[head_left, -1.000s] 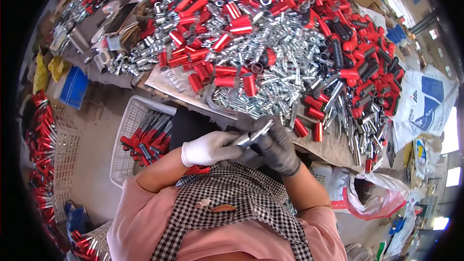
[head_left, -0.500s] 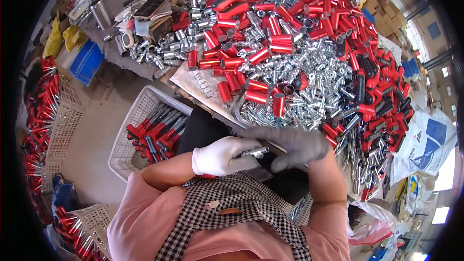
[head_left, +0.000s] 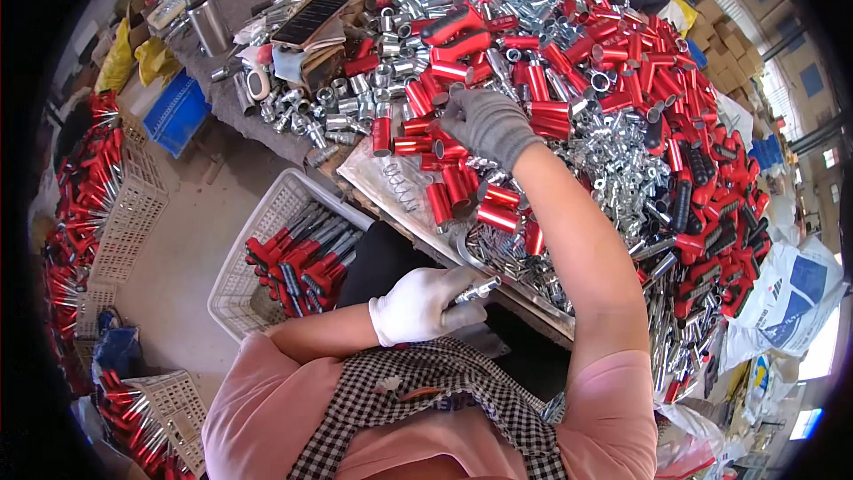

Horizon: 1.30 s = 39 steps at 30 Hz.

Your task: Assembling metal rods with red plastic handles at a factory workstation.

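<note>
Fingers (head_left: 466, 312) of our white-gloved left hand (head_left: 414, 307) curl closed around a small silver metal part (head_left: 481, 289), held just in front of the bench (head_left: 386, 207). Our grey-gloved right hand (head_left: 488, 127) reaches among red tubes (head_left: 438, 202) heaped on that bench; whether its fingers grip one, we cannot tell.

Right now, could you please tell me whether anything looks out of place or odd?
The gloves don't match, which looks odd: the left hand wears a white glove, the right hand a grey glove.
</note>
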Each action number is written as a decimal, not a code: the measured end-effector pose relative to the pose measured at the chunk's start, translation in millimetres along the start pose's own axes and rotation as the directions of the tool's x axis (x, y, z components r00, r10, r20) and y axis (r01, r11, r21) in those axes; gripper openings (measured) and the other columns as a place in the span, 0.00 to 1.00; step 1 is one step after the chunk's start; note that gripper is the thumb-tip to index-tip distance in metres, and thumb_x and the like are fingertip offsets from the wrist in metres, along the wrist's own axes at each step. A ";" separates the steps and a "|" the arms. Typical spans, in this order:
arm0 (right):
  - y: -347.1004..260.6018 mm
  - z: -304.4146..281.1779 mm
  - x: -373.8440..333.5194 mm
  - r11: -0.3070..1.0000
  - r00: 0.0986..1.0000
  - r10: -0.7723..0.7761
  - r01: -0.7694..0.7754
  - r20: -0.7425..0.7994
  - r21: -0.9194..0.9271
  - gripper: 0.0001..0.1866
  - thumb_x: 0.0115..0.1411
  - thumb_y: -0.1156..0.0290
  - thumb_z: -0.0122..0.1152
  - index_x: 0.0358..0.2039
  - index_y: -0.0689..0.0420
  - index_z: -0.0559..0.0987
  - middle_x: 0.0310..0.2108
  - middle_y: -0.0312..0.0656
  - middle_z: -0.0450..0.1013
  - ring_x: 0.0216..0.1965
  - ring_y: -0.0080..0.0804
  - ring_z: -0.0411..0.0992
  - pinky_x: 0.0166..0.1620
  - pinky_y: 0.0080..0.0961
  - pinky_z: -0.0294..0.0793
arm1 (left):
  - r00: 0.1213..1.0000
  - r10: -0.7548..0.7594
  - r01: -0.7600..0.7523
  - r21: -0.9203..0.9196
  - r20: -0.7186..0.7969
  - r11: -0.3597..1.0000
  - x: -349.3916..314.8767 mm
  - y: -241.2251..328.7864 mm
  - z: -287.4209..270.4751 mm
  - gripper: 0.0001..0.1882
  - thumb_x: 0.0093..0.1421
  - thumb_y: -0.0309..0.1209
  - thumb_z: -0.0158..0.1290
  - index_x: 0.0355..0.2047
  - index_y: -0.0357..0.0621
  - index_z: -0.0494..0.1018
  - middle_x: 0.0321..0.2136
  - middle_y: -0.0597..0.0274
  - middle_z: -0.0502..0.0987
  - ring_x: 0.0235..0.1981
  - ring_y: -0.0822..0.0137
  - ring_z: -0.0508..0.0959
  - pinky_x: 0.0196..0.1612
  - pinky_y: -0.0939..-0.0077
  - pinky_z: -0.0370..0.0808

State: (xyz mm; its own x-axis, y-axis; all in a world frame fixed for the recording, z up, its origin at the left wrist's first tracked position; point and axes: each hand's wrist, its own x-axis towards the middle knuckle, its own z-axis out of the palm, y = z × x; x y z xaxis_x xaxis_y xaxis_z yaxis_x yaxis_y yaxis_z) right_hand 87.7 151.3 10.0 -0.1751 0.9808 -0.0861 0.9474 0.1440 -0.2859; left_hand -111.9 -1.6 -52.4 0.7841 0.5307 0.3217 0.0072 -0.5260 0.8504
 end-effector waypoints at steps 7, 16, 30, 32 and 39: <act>-33.9 39.8 91.7 0.924 0.941 -0.223 0.122 -0.253 -0.363 0.27 0.54 0.51 0.64 0.53 0.44 0.77 0.56 0.47 0.68 0.56 0.49 0.67 0.58 0.46 0.68 | 1.000 0.001 -0.001 -0.024 0.031 1.000 -0.4 -4.9 -11.0 0.14 0.59 0.35 0.60 0.41 0.40 0.75 0.25 0.51 0.77 0.26 0.50 0.80 0.29 0.61 0.76; -26.8 57.6 131.7 0.955 0.863 -0.233 0.115 -0.449 -0.275 0.16 0.53 0.58 0.63 0.39 0.53 0.82 0.41 0.49 0.75 0.49 0.44 0.72 0.59 0.41 0.65 | 0.990 -0.085 0.093 -0.069 0.114 0.993 -6.7 -11.7 -15.5 0.15 0.57 0.32 0.57 0.44 0.38 0.75 0.34 0.49 0.78 0.36 0.48 0.80 0.40 0.62 0.77; -1.1 -36.9 -233.8 0.904 0.996 0.000 -0.038 0.090 0.425 0.14 0.50 0.72 0.69 0.36 0.59 0.76 0.30 0.41 0.77 0.30 0.29 0.78 0.35 0.23 0.76 | 0.955 -0.152 0.182 -0.099 0.255 0.978 -11.7 -14.3 9.7 0.19 0.55 0.40 0.62 0.36 0.37 0.73 0.22 0.47 0.74 0.27 0.48 0.78 0.31 0.60 0.73; 8.8 -14.8 -263.1 0.797 0.995 -0.070 0.101 -0.075 0.596 0.13 0.51 0.70 0.71 0.35 0.59 0.78 0.29 0.41 0.76 0.29 0.30 0.78 0.34 0.24 0.75 | 0.950 -0.118 0.152 -0.099 0.288 0.983 -5.5 -10.0 19.0 0.19 0.55 0.40 0.62 0.38 0.37 0.74 0.24 0.46 0.75 0.28 0.48 0.79 0.31 0.60 0.74; -32.1 15.6 -282.8 0.968 0.989 -0.108 0.129 -0.106 0.217 0.41 0.49 0.56 0.72 0.61 0.55 0.66 0.44 0.56 0.74 0.40 0.51 0.78 0.42 0.42 0.78 | 0.956 0.019 0.022 -0.138 0.292 0.990 -9.2 -1.3 44.6 0.19 0.54 0.38 0.63 0.40 0.38 0.75 0.27 0.46 0.77 0.29 0.48 0.80 0.34 0.59 0.76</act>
State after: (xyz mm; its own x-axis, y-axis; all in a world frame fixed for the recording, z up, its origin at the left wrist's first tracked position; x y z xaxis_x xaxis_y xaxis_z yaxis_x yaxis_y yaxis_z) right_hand 102.7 -132.7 28.7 -0.2471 0.9679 0.0467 0.8360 0.2373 -0.4948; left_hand -91.6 -35.5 -75.0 0.9313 0.3031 0.2021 -0.0609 -0.4175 0.9067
